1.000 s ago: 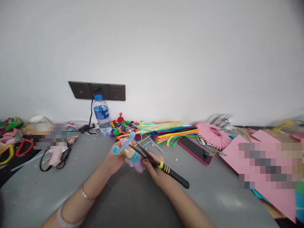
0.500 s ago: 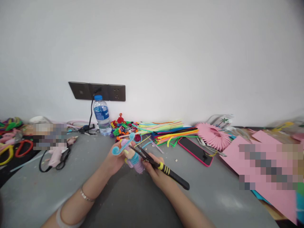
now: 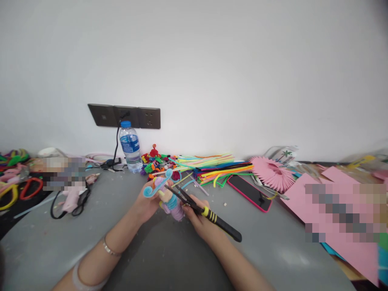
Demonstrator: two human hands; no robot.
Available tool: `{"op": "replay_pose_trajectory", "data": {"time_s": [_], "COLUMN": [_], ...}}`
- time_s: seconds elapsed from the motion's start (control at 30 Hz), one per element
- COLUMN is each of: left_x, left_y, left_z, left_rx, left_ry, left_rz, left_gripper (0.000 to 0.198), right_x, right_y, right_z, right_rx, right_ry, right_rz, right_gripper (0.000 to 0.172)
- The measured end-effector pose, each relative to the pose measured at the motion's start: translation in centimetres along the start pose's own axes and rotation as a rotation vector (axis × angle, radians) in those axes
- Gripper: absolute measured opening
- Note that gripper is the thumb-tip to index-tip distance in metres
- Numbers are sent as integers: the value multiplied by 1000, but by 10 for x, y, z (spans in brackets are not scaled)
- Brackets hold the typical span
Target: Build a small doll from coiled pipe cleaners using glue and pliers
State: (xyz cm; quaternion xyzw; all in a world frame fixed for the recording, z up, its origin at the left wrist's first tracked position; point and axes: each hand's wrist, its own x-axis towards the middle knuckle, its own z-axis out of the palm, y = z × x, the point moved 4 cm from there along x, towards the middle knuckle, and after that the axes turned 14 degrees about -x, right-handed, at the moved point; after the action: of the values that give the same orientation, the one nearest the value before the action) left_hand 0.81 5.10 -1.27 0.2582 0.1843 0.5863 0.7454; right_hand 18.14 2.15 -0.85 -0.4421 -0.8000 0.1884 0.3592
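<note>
My left hand (image 3: pixel 147 205) is closed around the back of a small pipe-cleaner figure (image 3: pixel 174 206), which has a lilac top, a pale face-coloured band, and a blue and lilac lower part. Two light blue curled ends stick out above it. In my right hand (image 3: pixel 197 218) is a pair of pliers (image 3: pixel 224 226) with black and yellow handles. Their dark jaws point up and left, slightly apart, beside the figure's upper part. Whether the jaws touch it, I cannot tell. My right fingertips are close to the figure's lower end.
Behind the hands lie bundled pipe cleaners (image 3: pixel 224 171), small colourful pieces (image 3: pixel 154 163) and a water bottle (image 3: pixel 131 149). A phone (image 3: pixel 250 193) and pink paper (image 3: pixel 336 210) are on the right. Scissors (image 3: pixel 30 189) and a pink glue gun (image 3: pixel 71 201) with its cord lie left.
</note>
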Motion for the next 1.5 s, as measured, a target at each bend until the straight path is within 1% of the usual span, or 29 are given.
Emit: {"op": "replay_pose_trajectory", "data": {"time_s": [0.2, 0.3, 0.53, 0.7, 0.83, 0.93, 1.07, 1.23, 1.4, 1.5], "left_x": [0, 0, 0, -1, -1, -1, -1, 0, 0, 0], "left_y": [1, 1, 0, 1, 1, 1, 1, 1, 2, 1], "left_z": [0, 0, -2, -1, 0, 0, -3, 0, 0, 0], "left_rx": [2, 5, 2, 9, 20, 30, 36, 30, 47, 52], "left_ry": [-16, -5, -1, 3, 11, 17, 37, 12, 38, 8], "left_rz": [-7, -1, -3, 6, -1, 4, 14, 9, 27, 24], "left_gripper": [39, 41, 39, 38, 40, 41, 43, 41, 43, 41], "right_x": [0, 0, 1, 2, 0, -1, 0, 0, 0, 0], "right_y": [-2, -3, -4, -3, -2, -2, -3, -2, 0, 0], "right_z": [-1, -2, -3, -2, -2, -2, -3, -1, 0, -1], "right_rx": [-14, -12, -5, 8, -29, -42, -40, 0, -9, -16], "right_ry": [14, 16, -2, 43, 15, 6, 11, -3, -12, -11], "right_rz": [3, 7, 10, -15, 2, 16, 0, -3, -5, -5], "right_gripper": [24, 22, 21, 24, 23, 25, 26, 28, 31, 32]}}
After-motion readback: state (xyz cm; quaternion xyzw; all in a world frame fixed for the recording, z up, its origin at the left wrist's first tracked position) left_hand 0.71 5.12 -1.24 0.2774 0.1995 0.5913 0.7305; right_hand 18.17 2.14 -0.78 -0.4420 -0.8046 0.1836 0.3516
